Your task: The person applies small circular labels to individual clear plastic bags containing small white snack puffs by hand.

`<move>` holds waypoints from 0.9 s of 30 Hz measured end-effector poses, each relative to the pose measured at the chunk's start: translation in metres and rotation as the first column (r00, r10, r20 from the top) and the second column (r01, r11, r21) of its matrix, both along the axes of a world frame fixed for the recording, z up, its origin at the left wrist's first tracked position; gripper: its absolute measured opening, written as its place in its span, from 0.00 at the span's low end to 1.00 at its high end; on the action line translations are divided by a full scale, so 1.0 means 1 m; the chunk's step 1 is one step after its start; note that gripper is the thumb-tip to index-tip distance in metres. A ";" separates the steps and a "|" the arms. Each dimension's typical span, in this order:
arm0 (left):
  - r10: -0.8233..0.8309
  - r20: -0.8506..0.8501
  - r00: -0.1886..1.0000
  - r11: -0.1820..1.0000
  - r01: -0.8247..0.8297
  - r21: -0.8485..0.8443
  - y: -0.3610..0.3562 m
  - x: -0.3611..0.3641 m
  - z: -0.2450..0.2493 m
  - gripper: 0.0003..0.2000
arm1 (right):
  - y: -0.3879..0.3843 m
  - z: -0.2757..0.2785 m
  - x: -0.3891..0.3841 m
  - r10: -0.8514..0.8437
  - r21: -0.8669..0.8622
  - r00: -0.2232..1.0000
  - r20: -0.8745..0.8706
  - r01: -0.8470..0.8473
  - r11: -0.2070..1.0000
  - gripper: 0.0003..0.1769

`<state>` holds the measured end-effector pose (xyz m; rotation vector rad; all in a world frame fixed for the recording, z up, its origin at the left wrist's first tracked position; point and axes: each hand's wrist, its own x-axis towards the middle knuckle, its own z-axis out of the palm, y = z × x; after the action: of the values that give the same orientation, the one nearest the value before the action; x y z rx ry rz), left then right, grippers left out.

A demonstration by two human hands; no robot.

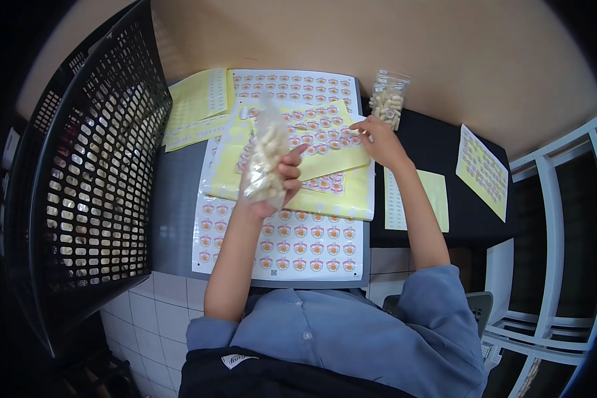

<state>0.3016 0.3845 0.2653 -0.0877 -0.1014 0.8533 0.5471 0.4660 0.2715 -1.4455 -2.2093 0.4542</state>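
Note:
A clear plastic bag of pale capsules (266,156) stands upright in my left hand (282,182), raised above the sticker sheets; its top is blurred. My fingers wrap round the lower part of the bag. Under it lies a yellow-backed sticker sheet (338,159) with rows of round pink and orange labels. At that sheet's right edge is my right hand (380,141), thumb and forefinger drawn together in a pinch over the labels. Whatever is between those fingertips is too small to tell. More sticker sheets (285,242) lie underneath on the grey table (172,219).
On the left stands a tall black perforated basket (99,166). Filled capsule bags (387,103) sit at the back right on a black surface (428,139). Other label sheets lie at the back left (199,99) and right (482,166). A white metal frame (550,212) rises at the far right.

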 end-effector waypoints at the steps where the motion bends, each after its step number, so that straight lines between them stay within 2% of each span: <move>1: -0.065 -0.008 0.998 0.998 0.065 0.020 0.007 0.009 0.001 0.31 | 0.000 -0.002 -0.001 -0.003 0.001 1.000 0.001 0.003 1.000 0.13; 5: -0.097 -0.080 0.992 0.995 0.097 -0.002 0.034 0.039 -0.011 0.30 | 0.005 -0.013 -0.006 0.046 0.069 0.998 0.030 -0.048 0.996 0.09; 6: -0.075 -0.136 0.988 0.996 0.067 -0.064 0.037 0.045 -0.010 0.23 | 0.006 -0.014 -0.007 0.072 0.051 0.997 0.035 -0.074 0.996 0.09; 7: -0.057 -0.193 0.980 0.992 0.033 -0.123 0.040 0.049 -0.009 0.20 | 0.007 -0.016 -0.008 0.100 0.032 0.994 0.039 -0.101 0.994 0.08; 8: -0.065 -0.176 0.982 0.990 0.042 -0.132 0.043 0.052 -0.012 0.18 | 0.006 -0.016 -0.010 0.094 0.062 0.995 0.043 -0.097 0.993 0.06; 12: -0.066 -0.152 0.986 0.985 0.040 -0.168 0.045 0.058 -0.020 0.17 | 0.006 -0.013 -0.010 0.103 0.025 0.991 0.082 -0.105 0.994 0.06; 20: -0.039 -0.218 0.975 0.993 0.014 -0.115 0.044 0.059 -0.024 0.16 | 0.001 -0.009 -0.011 0.101 0.111 0.979 0.179 -0.122 0.986 0.05; 27: -0.032 -0.244 0.969 0.993 0.003 -0.116 0.042 0.058 -0.022 0.19 | 0.002 -0.017 -0.012 0.123 0.104 0.981 0.147 -0.140 0.985 0.03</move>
<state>0.3592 0.4265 0.2434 -0.0897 0.1816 0.8457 0.5353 0.4680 0.2549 -1.3130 -2.4106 0.2708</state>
